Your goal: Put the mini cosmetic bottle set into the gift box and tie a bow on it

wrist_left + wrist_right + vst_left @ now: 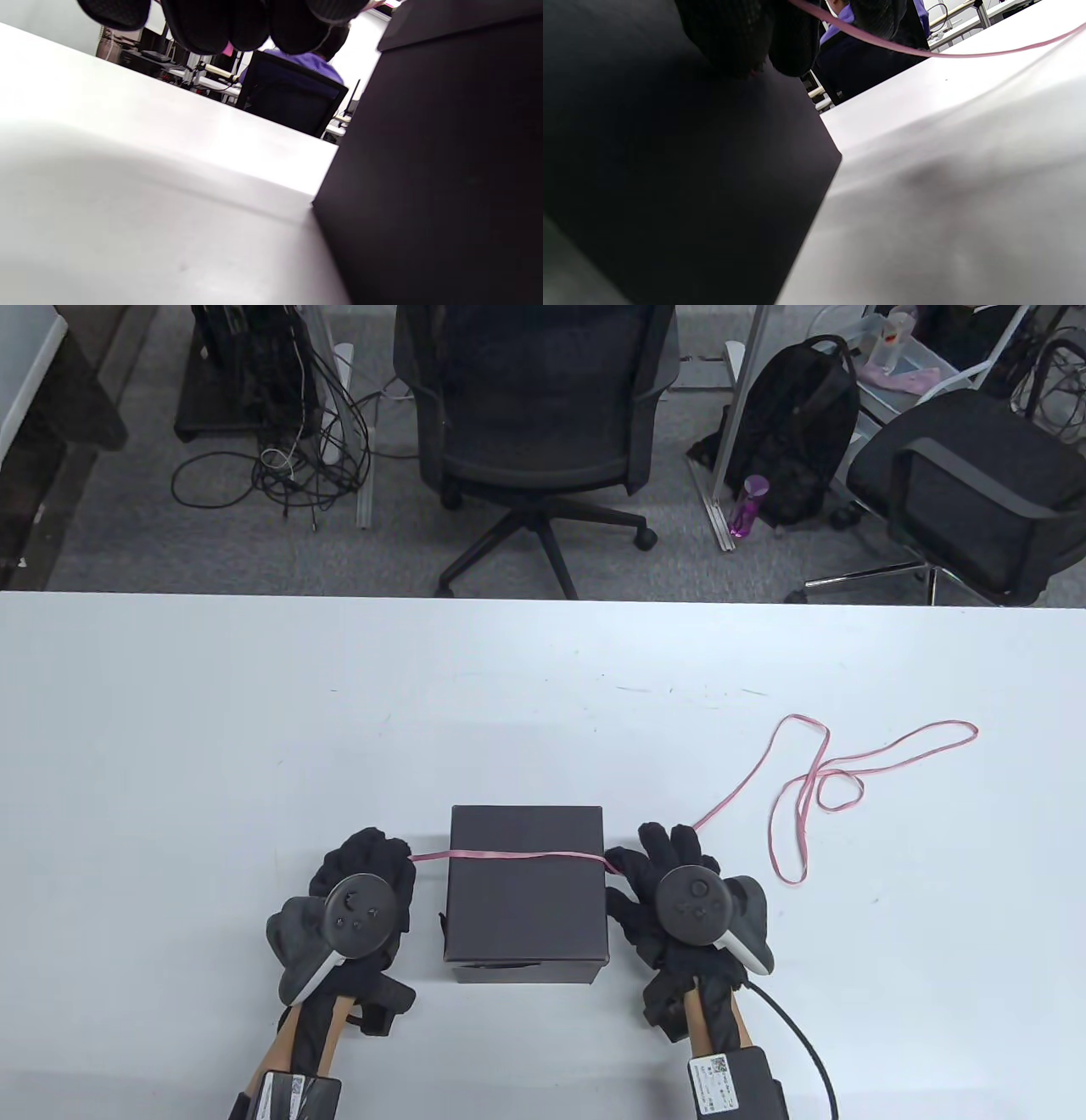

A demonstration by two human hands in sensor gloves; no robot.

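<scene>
A closed black gift box (526,891) stands on the white table (254,729) near its front edge. A thin pink ribbon (526,857) runs taut across the lid from side to side. At the box's left side my left hand (373,861) holds one ribbon end with curled fingers (237,25). My right hand (632,869) pinches the ribbon at the box's right edge; its fingers (746,34) lie against the box wall (670,169). The long ribbon tail (814,780) loops loosely over the table to the right. No cosmetic bottles are visible.
Beyond the table's far edge stand a black office chair (534,415) and a second chair (967,483) at the right, with a black backpack (797,432) and cables (288,466) on the floor. The left box wall (424,169) fills the left wrist view.
</scene>
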